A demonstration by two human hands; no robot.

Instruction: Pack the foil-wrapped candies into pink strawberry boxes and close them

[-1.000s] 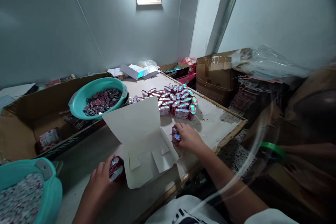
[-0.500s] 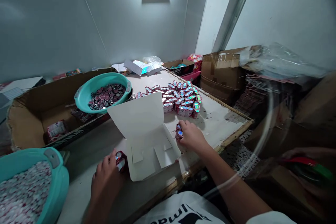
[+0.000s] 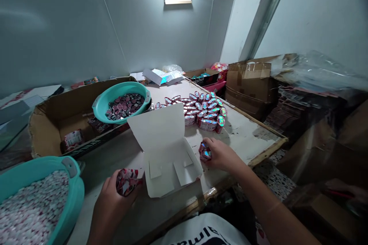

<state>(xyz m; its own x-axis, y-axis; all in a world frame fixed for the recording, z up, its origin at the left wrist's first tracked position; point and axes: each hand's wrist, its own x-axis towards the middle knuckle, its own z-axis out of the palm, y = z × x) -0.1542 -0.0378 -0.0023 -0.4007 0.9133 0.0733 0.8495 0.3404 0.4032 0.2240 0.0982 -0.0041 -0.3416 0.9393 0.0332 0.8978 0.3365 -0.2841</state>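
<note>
An open white carton (image 3: 165, 149) sits on the table with its lid raised and its inner flaps showing. To its left, my left hand (image 3: 112, 195) is closed around a shiny red packet bundle (image 3: 125, 182). My right hand (image 3: 217, 153), just right of the carton, grips another shiny packet bundle (image 3: 205, 151) by the carton's edge. Behind the carton stands a cluster of shiny red-edged packets (image 3: 201, 111) packed close together.
A teal basin (image 3: 99, 103) of dark round pieces rests on a long cardboard box (image 3: 37, 134). Another teal basin (image 3: 76, 195) with many small white pieces is at the lower left. Brown cartons (image 3: 244, 84) stand beyond the table's right edge (image 3: 268, 149). Another person's hand (image 3: 345, 189) shows at lower right.
The view has shifted slightly, moving the scene rightward. My left hand has turned, so its bundle now shows on top. The bundle in my right hand shows more fully.
</note>
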